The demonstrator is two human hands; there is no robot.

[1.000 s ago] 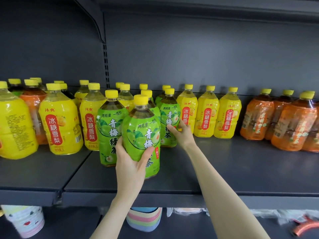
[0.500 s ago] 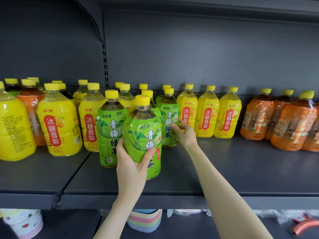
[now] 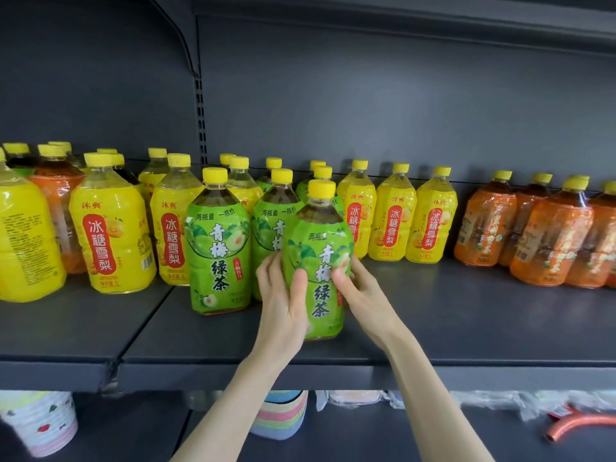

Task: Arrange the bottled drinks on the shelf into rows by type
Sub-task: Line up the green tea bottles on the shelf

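Bottle [image 3: 319, 236] between left hand [image 3: 283, 305], right hand [image 3: 365, 295]

A shop: a dark grey metal display shelf [image 3: 466, 321], hung on a slotted upright [image 3: 200, 121] at its back, carries many identical drinks: yellow-labelled bottles [image 3: 390, 221], green-labelled bottles [image 3: 218, 248], orange-labelled bottles [image 3: 490, 231]. Below the shelf lie stacked striped cups [image 3: 280, 418] and wrapped goods [image 3: 500, 401].

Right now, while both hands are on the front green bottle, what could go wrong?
1. The front green bottle is close to the front edge of the shelf. If the left hand or the right hand slips, it might fall off.
2. A second green bottle is just behind it and a yellow bottle is near on the right, so pushing it back carelessly could knock them.
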